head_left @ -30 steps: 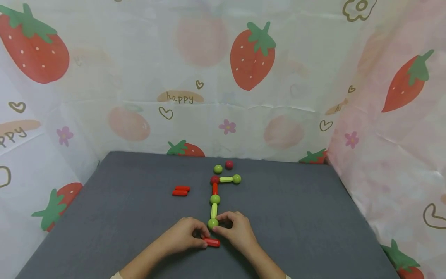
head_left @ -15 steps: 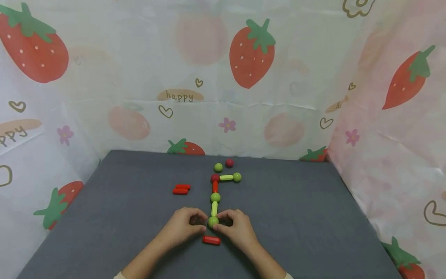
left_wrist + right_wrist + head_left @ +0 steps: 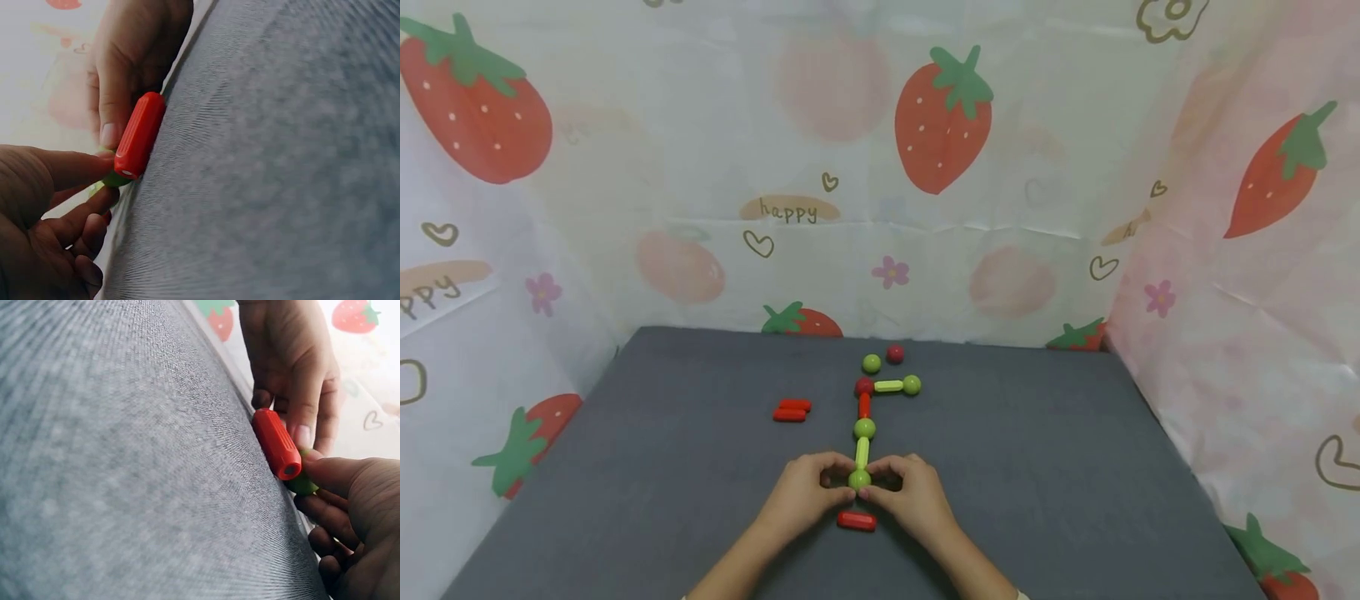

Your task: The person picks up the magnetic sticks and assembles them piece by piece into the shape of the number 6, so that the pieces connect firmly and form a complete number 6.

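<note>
In the head view a jointed line of balls and rods lies on the dark table. At its near end is a green ball [image 3: 860, 481], joined to a yellow-green rod [image 3: 862, 452]. My left hand [image 3: 805, 493] and right hand [image 3: 916, 497] pinch this ball from either side, thumbs nearest me. Farther along come another green ball [image 3: 865, 428], a red rod [image 3: 865, 406] and a red ball [image 3: 864, 387]. A loose red rod [image 3: 857, 521] lies just in front of the hands; in both wrist views it partly hides the pinched ball.
From the red ball a second yellow-green rod [image 3: 889, 386] runs right to a green ball [image 3: 912, 384]. Behind lie a loose green ball [image 3: 871, 363] and red ball [image 3: 895, 354]. Two red rods [image 3: 791, 414] lie to the left. Strawberry-printed cloth [image 3: 850, 167] surrounds the table.
My left hand has let go of the loose red rod, moved up and right, and now pinches the near green ball. The right hand has stayed at that ball.
</note>
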Demonstrator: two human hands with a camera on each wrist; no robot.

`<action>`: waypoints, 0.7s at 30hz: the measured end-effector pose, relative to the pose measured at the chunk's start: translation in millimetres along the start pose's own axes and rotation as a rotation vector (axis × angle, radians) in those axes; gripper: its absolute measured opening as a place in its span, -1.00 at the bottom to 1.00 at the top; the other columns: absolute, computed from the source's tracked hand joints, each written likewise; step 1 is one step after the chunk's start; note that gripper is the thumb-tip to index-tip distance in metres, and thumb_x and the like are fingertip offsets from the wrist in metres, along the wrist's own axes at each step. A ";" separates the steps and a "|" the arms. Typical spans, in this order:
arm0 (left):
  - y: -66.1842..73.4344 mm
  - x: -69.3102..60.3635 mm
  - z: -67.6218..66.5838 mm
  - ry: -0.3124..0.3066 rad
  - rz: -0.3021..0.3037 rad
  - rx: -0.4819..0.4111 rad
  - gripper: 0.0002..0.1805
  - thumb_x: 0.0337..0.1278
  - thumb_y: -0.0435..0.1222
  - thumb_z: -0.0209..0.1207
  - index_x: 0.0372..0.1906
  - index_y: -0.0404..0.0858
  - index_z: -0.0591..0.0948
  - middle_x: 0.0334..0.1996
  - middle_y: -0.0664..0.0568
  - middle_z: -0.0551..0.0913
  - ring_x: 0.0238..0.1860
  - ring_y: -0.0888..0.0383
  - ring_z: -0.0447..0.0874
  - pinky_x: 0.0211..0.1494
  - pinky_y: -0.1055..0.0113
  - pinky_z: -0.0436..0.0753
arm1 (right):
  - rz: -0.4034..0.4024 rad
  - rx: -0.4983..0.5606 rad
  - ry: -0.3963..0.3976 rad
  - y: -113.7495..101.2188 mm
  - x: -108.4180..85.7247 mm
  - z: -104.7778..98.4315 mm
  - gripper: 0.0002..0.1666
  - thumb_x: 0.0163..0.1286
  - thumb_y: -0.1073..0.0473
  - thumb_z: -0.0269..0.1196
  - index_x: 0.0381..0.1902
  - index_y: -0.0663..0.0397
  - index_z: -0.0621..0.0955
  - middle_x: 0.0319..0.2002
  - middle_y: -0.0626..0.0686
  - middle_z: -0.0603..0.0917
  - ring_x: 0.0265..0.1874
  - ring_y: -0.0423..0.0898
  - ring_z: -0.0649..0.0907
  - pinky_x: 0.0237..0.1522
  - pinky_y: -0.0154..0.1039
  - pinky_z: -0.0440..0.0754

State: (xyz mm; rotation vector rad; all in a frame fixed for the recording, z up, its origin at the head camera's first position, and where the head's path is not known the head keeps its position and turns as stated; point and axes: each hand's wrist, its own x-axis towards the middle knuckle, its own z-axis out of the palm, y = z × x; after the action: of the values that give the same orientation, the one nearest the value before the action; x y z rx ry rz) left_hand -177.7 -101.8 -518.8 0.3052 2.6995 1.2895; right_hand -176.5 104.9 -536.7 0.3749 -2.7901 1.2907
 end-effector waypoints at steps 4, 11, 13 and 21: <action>-1.8 0.6 2.1 -0.002 -0.004 -0.013 -0.68 0.01 -0.20 0.53 -0.08 -0.02 0.77 -0.20 0.25 0.75 -0.30 0.21 0.53 -0.22 0.29 0.51 | -0.001 0.001 -0.005 0.8 0.2 0.1 -0.64 0.13 -0.13 0.57 -0.14 -0.22 0.80 -0.26 -0.26 0.74 -0.30 -0.28 0.55 -0.24 -0.33 0.50; -5.4 2.0 3.0 0.004 0.015 -0.035 -0.66 0.02 -0.15 0.53 -0.06 -0.03 0.76 -0.20 0.25 0.74 -0.31 0.20 0.50 -0.26 0.31 0.48 | 0.005 0.022 -0.026 -0.7 0.8 -2.1 -0.65 0.14 -0.12 0.56 -0.12 -0.23 0.80 -0.27 -0.23 0.73 -0.29 -0.26 0.55 -0.25 -0.33 0.52; -6.1 2.3 2.9 0.010 0.016 -0.032 -0.67 0.02 -0.15 0.53 -0.07 -0.02 0.76 -0.21 0.25 0.74 -0.32 0.21 0.50 -0.26 0.32 0.47 | 0.004 0.028 -0.055 -2.0 1.8 -4.6 -0.65 0.16 -0.12 0.55 -0.10 -0.23 0.80 -0.25 -0.21 0.73 -0.29 -0.24 0.55 -0.25 -0.32 0.51; -8.1 2.1 4.8 0.004 0.027 -0.052 -0.67 0.01 -0.15 0.54 -0.07 -0.03 0.77 -0.27 0.24 0.71 -0.36 0.20 0.47 -0.33 0.35 0.43 | 0.025 -0.018 -0.189 -13.3 3.6 -28.3 -0.69 0.26 -0.06 0.49 -0.05 -0.20 0.77 -0.17 -0.26 0.75 -0.16 -0.21 0.59 -0.11 -0.19 0.57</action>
State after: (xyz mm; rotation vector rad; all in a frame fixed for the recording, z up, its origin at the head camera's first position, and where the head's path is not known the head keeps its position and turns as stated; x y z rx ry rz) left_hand -179.8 -102.6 -528.3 0.3343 2.6691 1.3662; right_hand -178.5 117.3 -507.8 0.4873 -2.9666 1.2987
